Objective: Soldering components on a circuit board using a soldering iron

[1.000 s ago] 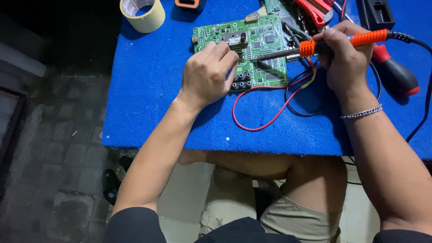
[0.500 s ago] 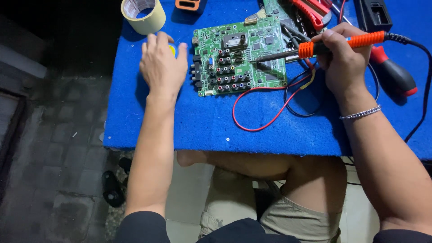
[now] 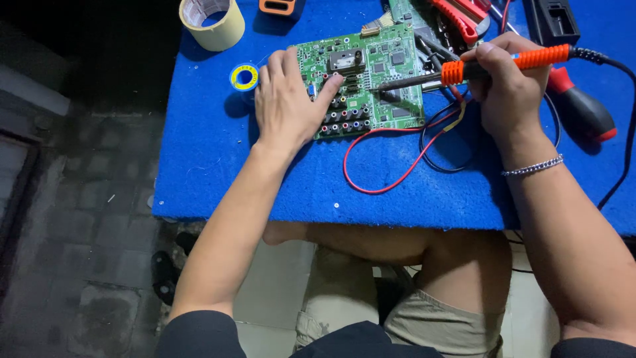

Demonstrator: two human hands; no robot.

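Observation:
A green circuit board (image 3: 391,63) lies on the blue mat (image 3: 265,179). My left hand (image 3: 288,99) rests flat on the board's left edge with its fingers spread, and I see nothing in it. Just left of this hand sits a small blue and yellow solder spool (image 3: 244,77). My right hand (image 3: 507,86) grips an orange-handled soldering iron (image 3: 543,58). The iron's metal shaft reaches left, and its tip is over the middle of the board. A red wire (image 3: 391,182) and a black wire (image 3: 444,159) loop off the board's right side.
A roll of beige tape (image 3: 212,23) stands at the mat's back left. A red and black screwdriver (image 3: 583,109), red pliers (image 3: 464,10) and a black box (image 3: 553,20) lie at the back right. The mat's left edge drops to a dark tiled floor (image 3: 73,232).
My left hand left the board, went left to the solder spool, then came back onto the board's left edge. My right hand kept the soldering iron in place.

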